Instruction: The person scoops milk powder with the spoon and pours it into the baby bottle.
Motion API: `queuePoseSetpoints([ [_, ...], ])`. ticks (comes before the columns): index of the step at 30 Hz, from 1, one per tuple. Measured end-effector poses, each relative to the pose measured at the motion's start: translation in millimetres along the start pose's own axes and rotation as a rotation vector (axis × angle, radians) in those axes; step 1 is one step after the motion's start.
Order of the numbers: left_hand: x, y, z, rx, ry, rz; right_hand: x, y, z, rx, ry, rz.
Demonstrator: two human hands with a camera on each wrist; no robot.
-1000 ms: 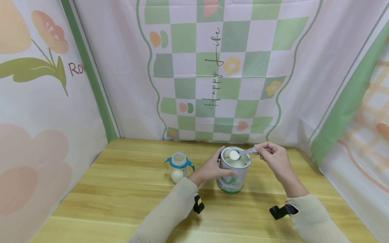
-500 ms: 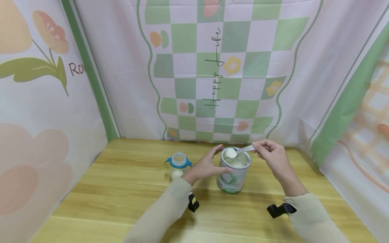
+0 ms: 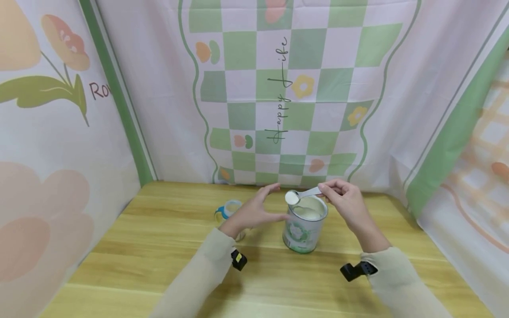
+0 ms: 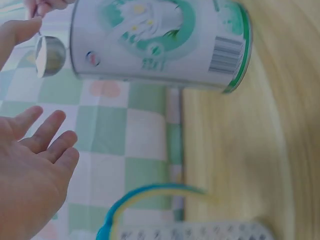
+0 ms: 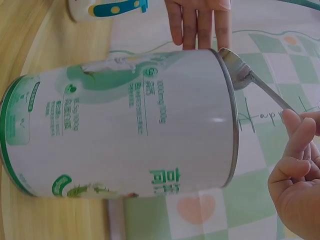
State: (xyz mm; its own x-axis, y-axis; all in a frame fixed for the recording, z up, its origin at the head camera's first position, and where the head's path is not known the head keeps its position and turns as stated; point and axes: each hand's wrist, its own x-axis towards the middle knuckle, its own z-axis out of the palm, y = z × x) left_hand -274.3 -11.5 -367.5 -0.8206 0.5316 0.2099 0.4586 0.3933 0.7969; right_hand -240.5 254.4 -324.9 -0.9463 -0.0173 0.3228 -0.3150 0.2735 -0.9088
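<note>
An open milk powder can point(image 3: 304, 232), white with green print, stands upright on the table with pale powder inside. My right hand point(image 3: 345, 204) pinches the handle of a metal measuring spoon point(image 3: 308, 192). The spoon's bowl, heaped with white powder point(image 3: 292, 198), is over the can's left rim. My left hand point(image 3: 254, 212) is held left of the can with its fingers spread and nothing in its grasp; the left wrist view shows the fingers point(image 4: 50, 137) apart from the can. Behind that hand stands a baby bottle point(image 3: 232, 206) with blue handles, partly hidden by it.
The wooden table point(image 3: 159, 234) runs back to a checked green and white curtain point(image 3: 270, 110). Printed cloth point(image 3: 59, 154) hangs along the left side, and more cloth hangs on the right. Both wrists wear black cameras.
The spoonful of powder has risen out of the can and shifted left to its rim. My left hand has let go of the can and drawn back left, covering more of the bottle.
</note>
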Motion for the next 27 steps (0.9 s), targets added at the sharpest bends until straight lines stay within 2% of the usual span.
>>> queuePoseSetpoints([
  [6,-8.1,-0.5,-20.3,0.022,0.019,0.051,3.3,-2,11,-0.003,-0.013,-0.018],
  [10,-13.6,-4.0,-32.2,0.004,0.035,0.048,5.0,-3,19,-0.001,-0.019,-0.045],
  [18,-26.8,-17.5,-51.2,-0.010,0.084,0.019,7.5,-6,41,-0.003,-0.038,-0.011],
  [24,-38.9,-29.7,-61.4,-0.033,0.113,-0.034,9.6,-7,56,-0.020,-0.053,-0.012],
  [27,-44.2,-35.6,-63.8,-0.044,0.126,-0.058,10.5,-8,66,0.004,-0.054,-0.009],
])
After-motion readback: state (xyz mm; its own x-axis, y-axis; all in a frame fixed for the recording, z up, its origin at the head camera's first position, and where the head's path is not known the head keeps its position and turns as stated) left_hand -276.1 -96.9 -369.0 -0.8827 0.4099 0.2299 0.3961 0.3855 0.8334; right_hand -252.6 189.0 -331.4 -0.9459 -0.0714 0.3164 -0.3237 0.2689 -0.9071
